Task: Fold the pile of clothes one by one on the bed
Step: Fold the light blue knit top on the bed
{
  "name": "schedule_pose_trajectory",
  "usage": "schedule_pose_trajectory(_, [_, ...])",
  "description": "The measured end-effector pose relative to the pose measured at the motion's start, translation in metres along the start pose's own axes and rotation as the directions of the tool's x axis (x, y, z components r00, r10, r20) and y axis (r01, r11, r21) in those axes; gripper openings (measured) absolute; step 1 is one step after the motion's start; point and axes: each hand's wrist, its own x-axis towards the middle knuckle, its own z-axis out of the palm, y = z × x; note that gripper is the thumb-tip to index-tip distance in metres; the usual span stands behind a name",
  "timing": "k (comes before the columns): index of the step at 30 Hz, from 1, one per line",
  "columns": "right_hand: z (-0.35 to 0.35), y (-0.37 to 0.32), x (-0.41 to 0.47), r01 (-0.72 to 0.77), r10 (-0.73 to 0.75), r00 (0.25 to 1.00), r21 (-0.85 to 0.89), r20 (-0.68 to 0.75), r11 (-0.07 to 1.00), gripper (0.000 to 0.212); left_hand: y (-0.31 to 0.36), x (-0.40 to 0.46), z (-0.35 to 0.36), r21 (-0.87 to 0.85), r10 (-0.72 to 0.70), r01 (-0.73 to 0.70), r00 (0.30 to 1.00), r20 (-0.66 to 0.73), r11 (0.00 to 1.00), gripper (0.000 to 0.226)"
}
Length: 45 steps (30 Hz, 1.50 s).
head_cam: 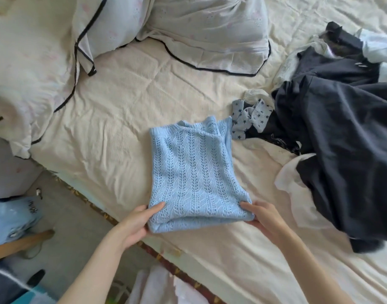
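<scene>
Now both hands, left (137, 222) and right (261, 216), pinch the near corners of a folded, pale-blue openwork knit (192, 172) lying mid-bed (113, 119); dark crumpled clothes (341, 137) heap at three o'clock.

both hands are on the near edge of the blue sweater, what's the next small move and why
Probably lift the near edge and fold it away, up to the far edge. The left hand and right hand each grip a near corner of the blue sweater, which lies long and narrow on the bed, sides seemingly folded in.
</scene>
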Motion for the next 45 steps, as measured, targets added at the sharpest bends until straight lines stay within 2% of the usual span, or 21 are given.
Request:
schedule_pose_trajectory(3, [-0.004, 0.033, -0.022, -0.096, 0.094, 0.995, -0.071, -0.029, 0.993, 0.012, -0.020, -0.019, -0.009, 0.059, -0.111, 0.110, 0.993, 0.028, 0.992, 0.051])
schedule_pose_trajectory(5, [-0.004, 0.039, -0.032, -0.074, 0.070, 0.996, -0.103, -0.050, 0.992, 0.015, -0.025, -0.025, -0.011, 0.100, -0.102, 0.100, 0.995, 0.017, 0.990, 0.053])
schedule_pose_trajectory(7, [0.000, 0.028, -0.040, 0.038, -0.044, 0.997, -0.090, -0.067, 0.995, 0.015, -0.020, -0.027, -0.011, 0.124, -0.025, 0.029, 0.999, -0.035, 0.992, 0.057])
schedule_pose_trajectory(8, [0.002, 0.019, -0.044, 0.113, -0.118, 0.991, -0.084, -0.064, 0.990, 0.022, -0.014, -0.028, -0.011, 0.137, 0.019, -0.008, 0.997, -0.074, 0.991, 0.057])
schedule_pose_trajectory(10, [0.010, -0.004, -0.051, 0.248, -0.249, 0.968, -0.095, -0.002, 0.964, 0.032, 0.005, -0.032, -0.010, 0.199, 0.103, -0.083, 0.990, -0.093, 0.976, 0.046])
schedule_pose_trajectory(11, [0.015, -0.017, -0.052, 0.292, -0.289, 0.956, -0.110, 0.042, 0.950, 0.030, 0.015, -0.033, -0.009, 0.260, 0.143, -0.122, 0.988, -0.064, 0.958, 0.040])
schedule_pose_trajectory(13, [0.025, -0.042, -0.050, 0.335, -0.320, 0.938, -0.118, 0.133, 0.935, 0.023, 0.032, -0.033, -0.010, 0.387, 0.228, -0.220, 0.973, 0.027, 0.896, 0.047])
schedule_pose_trajectory(15, [0.035, -0.065, -0.042, 0.350, -0.323, 0.928, -0.139, 0.185, 0.926, 0.023, 0.049, -0.030, -0.012, 0.430, 0.290, -0.317, 0.948, 0.129, 0.845, 0.072])
schedule_pose_trajectory(17, [0.043, -0.082, -0.030, 0.323, -0.294, 0.934, -0.132, 0.201, 0.937, 0.029, 0.062, -0.022, -0.014, 0.473, 0.307, -0.361, 0.933, 0.189, 0.804, 0.105])
schedule_pose_trajectory(18, [0.047, -0.089, -0.022, 0.298, -0.271, 0.941, -0.115, 0.205, 0.948, 0.032, 0.067, -0.016, -0.014, 0.547, 0.300, -0.364, 0.931, 0.206, 0.754, 0.113])
schedule_pose_trajectory(20, [0.052, -0.101, -0.007, 0.241, -0.215, 0.956, -0.118, 0.197, 0.963, 0.030, 0.070, 0.002, -0.014, 0.727, 0.316, -0.347, 0.930, 0.187, 0.592, 0.107])
schedule_pose_trajectory(22, [0.055, -0.110, 0.006, 0.158, -0.131, 0.965, -0.104, 0.229, 0.982, 0.021, 0.071, 0.019, -0.012, 0.774, 0.427, -0.356, 0.896, 0.122, 0.524, 0.082])
schedule_pose_trajectory(25, [0.051, -0.119, 0.022, 0.013, -0.033, 0.962, 0.075, 0.270, 0.997, 0.009, 0.068, 0.033, -0.010, 0.619, 0.582, -0.476, 0.813, 0.037, 0.625, 0.035])
schedule_pose_trajectory(28, [0.042, -0.127, 0.035, 0.001, -0.061, 0.955, 0.202, 0.290, 0.979, 0.006, 0.067, 0.038, -0.012, 0.409, 0.650, -0.556, 0.749, -0.130, 0.723, 0.023])
schedule_pose_trajectory(29, [0.041, -0.128, 0.038, 0.040, -0.092, 0.950, 0.177, 0.297, 0.983, 0.006, 0.067, 0.041, -0.010, 0.350, 0.642, -0.563, 0.747, -0.172, 0.749, 0.024])
schedule_pose_trajectory(31, [0.043, -0.126, 0.044, 0.169, -0.160, 0.945, -0.008, 0.285, 0.986, 0.007, 0.068, 0.049, -0.004, 0.314, 0.616, -0.541, 0.751, -0.237, 0.780, 0.029])
schedule_pose_trajectory(33, [0.052, -0.120, 0.049, 0.305, -0.241, 0.936, -0.250, 0.256, 0.919, 0.007, 0.068, 0.060, 0.005, 0.347, 0.588, -0.486, 0.743, -0.319, 0.802, 0.036])
schedule_pose_trajectory(36, [0.063, -0.109, 0.064, 0.431, -0.391, 0.902, -0.389, 0.183, 0.814, 0.017, 0.069, 0.073, 0.010, 0.390, 0.535, -0.389, 0.742, -0.405, 0.835, 0.048])
schedule_pose_trajectory(40, [0.073, -0.102, 0.084, 0.298, -0.367, 0.929, -0.486, -0.050, 0.822, 0.063, 0.074, 0.075, 0.005, 0.279, 0.406, -0.318, 0.837, -0.367, 0.906, 0.062])
schedule_pose_trajectory(43, [0.079, -0.096, 0.085, 0.238, -0.357, 0.919, -0.488, -0.165, 0.840, 0.078, 0.078, 0.072, 0.006, 0.206, 0.398, -0.347, 0.861, -0.316, 0.915, 0.063])
schedule_pose_trajectory(45, [0.078, -0.091, 0.077, 0.248, -0.309, 0.943, -0.356, -0.125, 0.901, 0.080, 0.075, 0.071, 0.003, 0.186, 0.414, -0.376, 0.875, -0.250, 0.908, 0.059])
